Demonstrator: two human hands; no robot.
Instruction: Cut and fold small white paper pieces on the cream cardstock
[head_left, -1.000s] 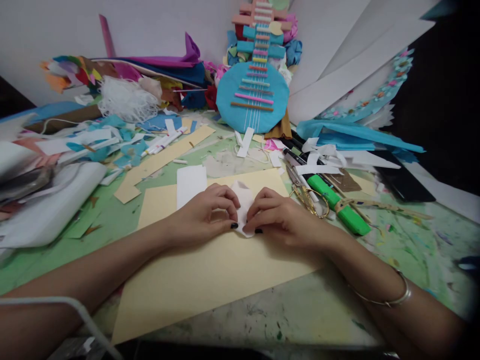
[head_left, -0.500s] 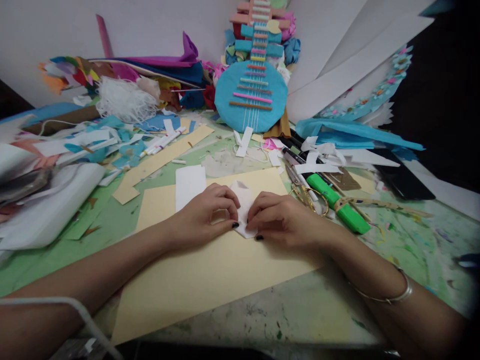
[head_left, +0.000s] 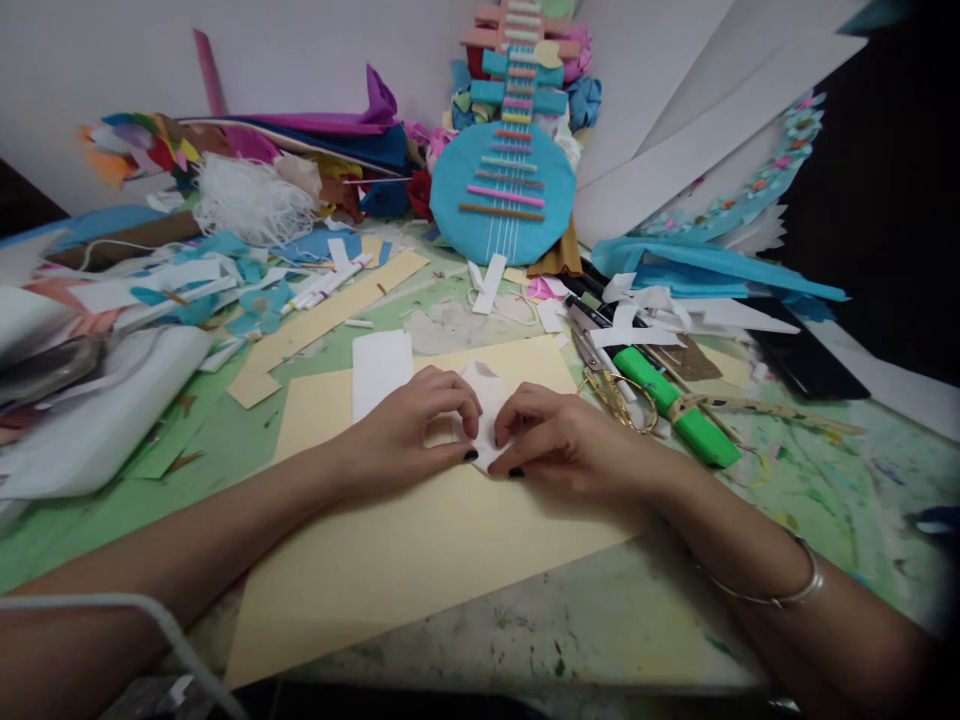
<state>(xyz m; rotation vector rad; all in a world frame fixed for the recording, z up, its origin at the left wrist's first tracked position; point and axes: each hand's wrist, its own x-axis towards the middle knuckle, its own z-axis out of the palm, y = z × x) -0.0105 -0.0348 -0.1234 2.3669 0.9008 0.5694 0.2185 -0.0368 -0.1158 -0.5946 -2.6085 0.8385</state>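
Note:
A small piece of folded white paper [head_left: 484, 390] lies on a large cream sheet [head_left: 420, 560], between my two hands. My left hand [head_left: 420, 425] grips the paper's left side, fingers curled and thumb at its lower edge. On the other side, my right hand [head_left: 562, 435] pinches the lower right corner between thumb and fingers. The paper's far end shows an open, slightly raised fold. Just behind my left hand, a flat white paper rectangle [head_left: 381, 370] rests on the cream sheet, its near end covered by the hand.
Gold-handled scissors [head_left: 611, 385] and a green glue tube [head_left: 675, 405] lie to the right, near a black phone [head_left: 810, 350]. A blue paper instrument model [head_left: 502, 190] leans on the wall. Paper scraps [head_left: 202, 285] and tangled white string [head_left: 251, 195] crowd the left.
My right thumb and fingers have shifted slightly left along the paper's lower edge. My left hand has barely moved and keeps its grip.

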